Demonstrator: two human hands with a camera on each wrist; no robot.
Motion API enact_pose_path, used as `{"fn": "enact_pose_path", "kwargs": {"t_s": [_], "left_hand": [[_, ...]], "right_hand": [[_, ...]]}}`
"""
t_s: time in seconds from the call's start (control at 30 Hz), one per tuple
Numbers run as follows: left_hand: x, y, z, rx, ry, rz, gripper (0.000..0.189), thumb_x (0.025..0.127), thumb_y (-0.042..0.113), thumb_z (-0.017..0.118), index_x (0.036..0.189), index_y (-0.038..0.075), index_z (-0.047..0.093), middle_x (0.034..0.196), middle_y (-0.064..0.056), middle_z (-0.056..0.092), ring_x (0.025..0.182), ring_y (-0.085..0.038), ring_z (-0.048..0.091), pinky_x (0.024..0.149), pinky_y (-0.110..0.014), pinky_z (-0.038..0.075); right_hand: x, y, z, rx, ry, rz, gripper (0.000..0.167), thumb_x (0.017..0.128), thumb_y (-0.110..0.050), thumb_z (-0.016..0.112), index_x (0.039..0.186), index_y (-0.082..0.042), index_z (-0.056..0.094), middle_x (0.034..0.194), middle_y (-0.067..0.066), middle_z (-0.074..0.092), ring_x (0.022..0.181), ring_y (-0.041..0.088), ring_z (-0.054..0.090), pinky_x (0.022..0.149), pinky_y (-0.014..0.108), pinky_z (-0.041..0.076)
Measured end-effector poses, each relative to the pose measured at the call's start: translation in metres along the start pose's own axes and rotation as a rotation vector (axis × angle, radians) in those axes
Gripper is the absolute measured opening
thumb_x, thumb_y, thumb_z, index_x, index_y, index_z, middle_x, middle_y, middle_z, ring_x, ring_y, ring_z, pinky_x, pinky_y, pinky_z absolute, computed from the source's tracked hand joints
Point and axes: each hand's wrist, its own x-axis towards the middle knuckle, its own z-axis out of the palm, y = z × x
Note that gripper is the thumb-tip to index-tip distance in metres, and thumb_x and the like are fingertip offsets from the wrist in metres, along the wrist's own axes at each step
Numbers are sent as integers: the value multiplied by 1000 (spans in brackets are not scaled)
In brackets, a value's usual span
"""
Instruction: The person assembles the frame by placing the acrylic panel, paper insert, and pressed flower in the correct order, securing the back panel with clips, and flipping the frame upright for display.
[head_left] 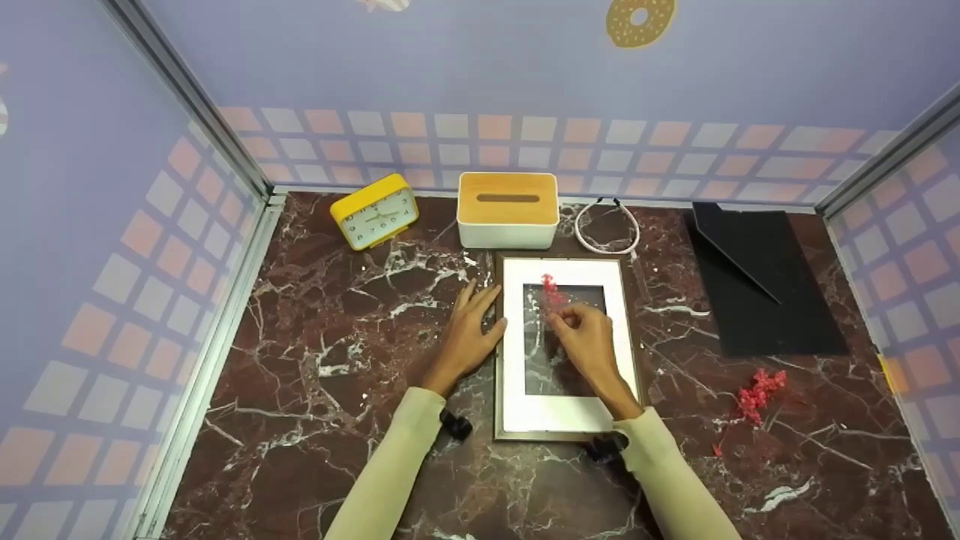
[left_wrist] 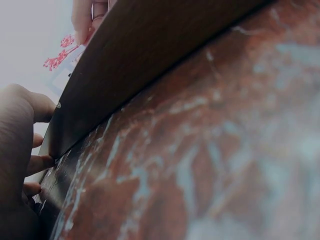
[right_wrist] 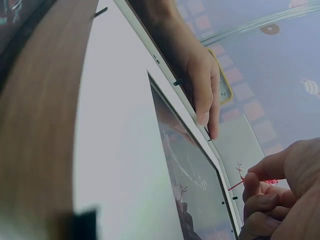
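A picture frame (head_left: 511, 420) with a white mat (head_left: 555, 414) lies flat on the marble-patterned table, its middle window showing a clear pane. My right hand (head_left: 589, 341) pinches a sprig of red dried flowers (head_left: 550, 285) between thumb and forefinger over the window's upper part. In the right wrist view the thin red stem (right_wrist: 237, 184) sticks out from the fingertips. My left hand (head_left: 471, 330) rests against the frame's left edge with its fingers spread out. Seen from the left wrist, the thumb (left_wrist: 44, 107) touches the frame's side (left_wrist: 100, 75).
Behind the frame stand a tissue box (head_left: 508, 236), a yellow clock (head_left: 375, 214) and a white headband (head_left: 637, 232). To the right lie a black backing board (head_left: 780, 300) with a raised flap and another red flower sprig (head_left: 759, 394). Walls enclose the table's back and sides.
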Motion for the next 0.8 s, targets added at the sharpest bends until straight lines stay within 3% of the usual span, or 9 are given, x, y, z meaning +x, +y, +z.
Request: {"fn": "enact_pose_path", "kwargs": {"t_s": [0.13,0.43,0.8], "left_hand": [[1,-1,0,3,9,10,59,102,20,74,156,0,60,158,-22,60,160,-50,35,130,-67,30],[0,-1,1,11,-4,-3,60,101,22,73,156,2,60,159,-20,60,161,-47,34,132,-63,28],[0,-1,-1,5,-6,-10,59,101,21,73,156,2,60,159,-19,60,161,-46,34,131,-64,29]], "right_hand": [[1,-1,5,-1,-13,12,10,94,-8,83,87,-1,81,71,2,71,63,14,59,63,30,49],[-5,6,16,3,-45,51,13,97,-9,81,86,-2,81,68,0,70,54,8,53,48,19,41],[-6,7,17,49,-47,79,14,98,-12,80,89,-1,83,67,2,72,48,10,58,42,19,46]]}}
